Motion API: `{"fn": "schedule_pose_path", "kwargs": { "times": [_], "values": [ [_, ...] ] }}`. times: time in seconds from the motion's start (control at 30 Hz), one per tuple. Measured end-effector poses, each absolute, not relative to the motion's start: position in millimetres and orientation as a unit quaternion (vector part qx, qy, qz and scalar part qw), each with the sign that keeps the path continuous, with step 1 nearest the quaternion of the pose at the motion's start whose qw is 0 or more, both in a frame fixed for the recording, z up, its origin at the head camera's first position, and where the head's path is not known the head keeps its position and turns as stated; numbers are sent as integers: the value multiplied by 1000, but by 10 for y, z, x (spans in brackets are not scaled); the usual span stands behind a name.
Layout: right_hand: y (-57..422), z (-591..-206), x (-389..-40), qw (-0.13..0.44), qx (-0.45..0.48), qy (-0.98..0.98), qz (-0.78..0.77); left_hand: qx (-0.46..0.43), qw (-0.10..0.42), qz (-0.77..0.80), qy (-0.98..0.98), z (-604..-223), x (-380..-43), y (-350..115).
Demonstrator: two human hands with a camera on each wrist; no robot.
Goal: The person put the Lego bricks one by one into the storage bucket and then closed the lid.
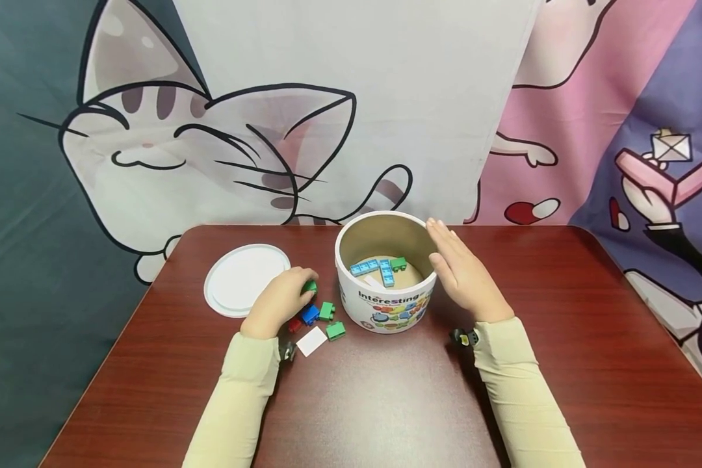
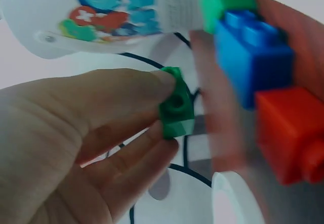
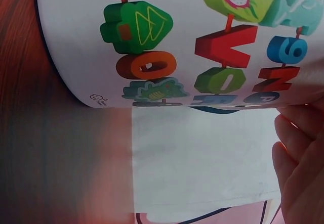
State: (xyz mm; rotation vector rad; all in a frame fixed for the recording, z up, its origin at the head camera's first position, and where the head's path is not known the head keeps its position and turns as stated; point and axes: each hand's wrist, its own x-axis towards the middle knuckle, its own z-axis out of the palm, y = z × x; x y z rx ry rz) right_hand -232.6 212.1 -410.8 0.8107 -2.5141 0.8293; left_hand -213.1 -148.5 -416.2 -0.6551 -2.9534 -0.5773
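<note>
My left hand point(image 1: 282, 297) pinches a green building brick point(image 2: 177, 105) between thumb and fingers, left of the bucket. Below that hand on the table lie a blue brick point(image 1: 311, 315), a red brick point(image 1: 295, 325), two green bricks point(image 1: 327, 311) and a white card point(image 1: 312, 342). A round white bucket point(image 1: 359, 305) with printed pictures stands upright at the middle. Inside it are light blue bricks point(image 1: 387, 273), a green brick point(image 1: 398, 264) and a white piece point(image 1: 372, 281). With fingers straight, my right hand point(image 1: 465, 273) rests against the bucket's right rim.
A round white lid point(image 1: 242, 279) lies flat on the table at the left, behind my left hand. The reddish-brown table point(image 1: 567, 338) reaches back to a cartoon-printed cloth point(image 1: 433, 117) hanging behind the bucket.
</note>
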Motion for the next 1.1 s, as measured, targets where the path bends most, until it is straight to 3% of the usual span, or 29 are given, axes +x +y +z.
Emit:
{"fn": "schedule_pose_path", "kwargs": {
  "times": [0.4, 0.8, 1.1],
  "values": [
    [2131, -4067, -2330, 190, 290, -890, 298, -227, 113, -284, -925, -3919, -2061, -1358],
    [2087, -4093, -2303, 184, 284, -890, 306, -206, 272, -373, -863, -3808, -1945, -1258],
    [2091, -4096, -2286, 185, 279, -891, 307, -232, 262, -432, -831, -3706, -1896, -1041]
  ]
}}
